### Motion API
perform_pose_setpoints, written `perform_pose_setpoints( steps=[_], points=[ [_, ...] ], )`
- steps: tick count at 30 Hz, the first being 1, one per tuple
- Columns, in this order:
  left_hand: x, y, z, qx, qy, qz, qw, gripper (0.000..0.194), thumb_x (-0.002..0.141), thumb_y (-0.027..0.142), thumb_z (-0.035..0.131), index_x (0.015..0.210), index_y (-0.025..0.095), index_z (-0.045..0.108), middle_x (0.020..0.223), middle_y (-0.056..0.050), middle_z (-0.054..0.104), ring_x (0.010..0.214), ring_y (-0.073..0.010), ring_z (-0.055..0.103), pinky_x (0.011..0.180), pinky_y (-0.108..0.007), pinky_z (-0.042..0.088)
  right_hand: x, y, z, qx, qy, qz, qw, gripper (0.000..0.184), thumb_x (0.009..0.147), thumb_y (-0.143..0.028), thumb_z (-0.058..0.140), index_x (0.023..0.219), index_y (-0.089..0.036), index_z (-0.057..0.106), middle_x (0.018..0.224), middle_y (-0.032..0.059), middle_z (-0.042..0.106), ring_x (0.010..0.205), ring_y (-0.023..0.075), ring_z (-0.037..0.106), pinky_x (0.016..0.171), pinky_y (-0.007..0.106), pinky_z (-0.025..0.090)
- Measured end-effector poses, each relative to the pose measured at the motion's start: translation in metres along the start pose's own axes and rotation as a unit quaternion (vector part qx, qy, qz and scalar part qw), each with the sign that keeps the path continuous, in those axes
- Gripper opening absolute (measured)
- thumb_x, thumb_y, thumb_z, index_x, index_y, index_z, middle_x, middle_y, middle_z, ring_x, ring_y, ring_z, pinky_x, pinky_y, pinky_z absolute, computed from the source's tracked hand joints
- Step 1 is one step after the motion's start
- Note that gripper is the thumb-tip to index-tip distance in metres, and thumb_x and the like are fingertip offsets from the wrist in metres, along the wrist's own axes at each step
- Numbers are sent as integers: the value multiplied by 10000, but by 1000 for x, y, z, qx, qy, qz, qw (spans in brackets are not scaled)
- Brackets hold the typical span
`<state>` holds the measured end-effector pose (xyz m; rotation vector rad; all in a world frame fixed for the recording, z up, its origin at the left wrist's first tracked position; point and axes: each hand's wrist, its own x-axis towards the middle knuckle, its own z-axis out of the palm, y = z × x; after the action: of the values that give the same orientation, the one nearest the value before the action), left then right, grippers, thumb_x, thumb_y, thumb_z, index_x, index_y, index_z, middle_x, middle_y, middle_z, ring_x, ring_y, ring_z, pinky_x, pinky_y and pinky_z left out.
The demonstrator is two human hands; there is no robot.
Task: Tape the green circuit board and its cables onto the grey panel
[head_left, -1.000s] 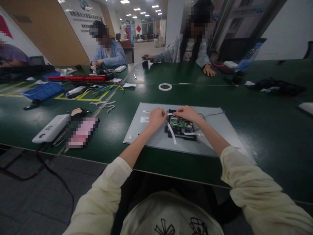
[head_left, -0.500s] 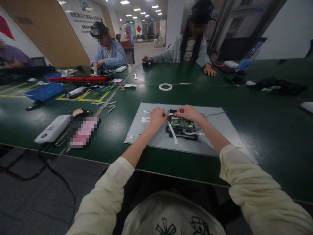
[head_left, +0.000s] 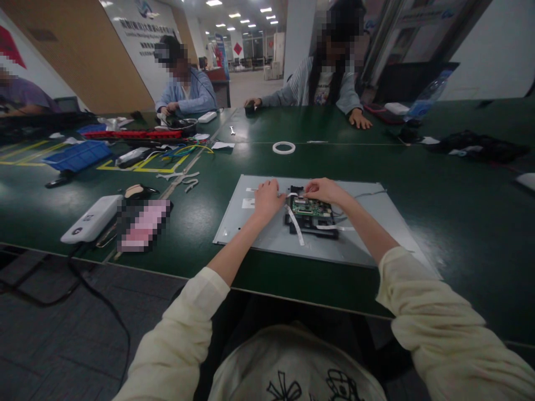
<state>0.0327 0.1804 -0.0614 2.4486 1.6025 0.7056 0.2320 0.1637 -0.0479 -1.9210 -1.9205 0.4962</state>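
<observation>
A green circuit board (head_left: 311, 208) lies on a black plastic bracket (head_left: 311, 231), which rests on a flat grey metal panel (head_left: 359, 245). A short white tape strip (head_left: 294, 195) runs across the board's far left corner, between my hands. My left hand (head_left: 270, 199) is closed, its fingertips pinched at the strip's left end. From the far side of the board, my right hand (head_left: 325, 190) reaches in with fingers curled together by the strip's right end; what lies under them is hidden. More white tape strips (head_left: 295, 225) stick to the bracket's left and front edges.
On the green table (head_left: 251, 267) are a tape roll (head_left: 283, 147), a white power bank (head_left: 92, 219), a pink blurred phone-like thing (head_left: 144, 225), cut strips (head_left: 190, 182), a blue basket (head_left: 77, 156) and a small wrench (head_left: 232, 131). Two co-workers (head_left: 188, 89) sit opposite; another is far left.
My right hand has shifted slightly right along the board's far edge, showing more of the strip. My left hand stays almost in place. The panel and board have not visibly moved.
</observation>
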Motion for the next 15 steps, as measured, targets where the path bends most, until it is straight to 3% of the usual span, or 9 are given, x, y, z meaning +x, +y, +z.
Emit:
perform_pose_setpoints(
  steps=[10,15],
  points=[
    [-2,-4,-6,9,-1,-3,1000,54,806,212,545,843,188,514,967,-85,594,960,-254,522,763,-345,393,-9,7,-9,16,34,41,998,110,646,-239,653,715,-155,642,684,12,642,649,134,579,590,224,400],
    [-3,-4,-9,22,-7,-10,1000,42,815,206,528,852,189,518,973,-85,590,971,-241,516,786,-340,386,-18,2,-9,6,78,26,997,90,699,-209,592,758,-154,632,735,26,633,704,147,577,659,246,411]
  ],
)
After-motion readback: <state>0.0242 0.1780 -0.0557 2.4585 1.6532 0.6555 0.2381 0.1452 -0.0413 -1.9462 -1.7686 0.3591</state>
